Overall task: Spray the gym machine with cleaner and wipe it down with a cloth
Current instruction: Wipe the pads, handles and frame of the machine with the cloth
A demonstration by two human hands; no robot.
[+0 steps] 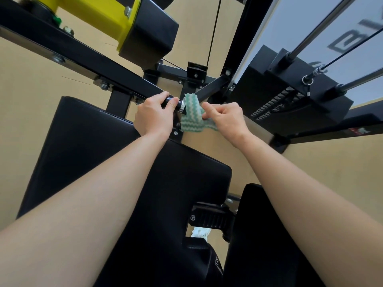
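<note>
Just right of the left hand (pixel 154 116), the cloth (pixel 191 114): a green-and-white zigzag strip. Long axis roughly up and down, top end pointing away from the person toward the black frame (pixel 83 56), lower end bending off to the right and passing under the right hand (pixel 224 118). Lies against the chrome end cap (pixel 181 106) of the handle (pixel 171 101), between the two hands.

The handle itself: short and black, long axis slanting from upper left to lower right, capped end pointing at the right hand.

Grips that handle with the left hand, fingers and thumb curled tight round it, back of the hand up, only the capped tip showing beyond the thumb. Pinches the cloth with the right hand, thumb and forefinger closed on the strip's right edge, the other fingers curled loosely over its lower part. Cannot tell how much of the cloth sits inside the palm.

Nearer than both hands and under the forearms, a black pad (pixel 124 162). Beyond the right hand and off to its right, a black weight stack (pixel 290 96) with steel guide rods (pixel 319 27) rising from it. Well beyond the left hand, a yellow bracket (pixel 99 15) on the frame.
</note>
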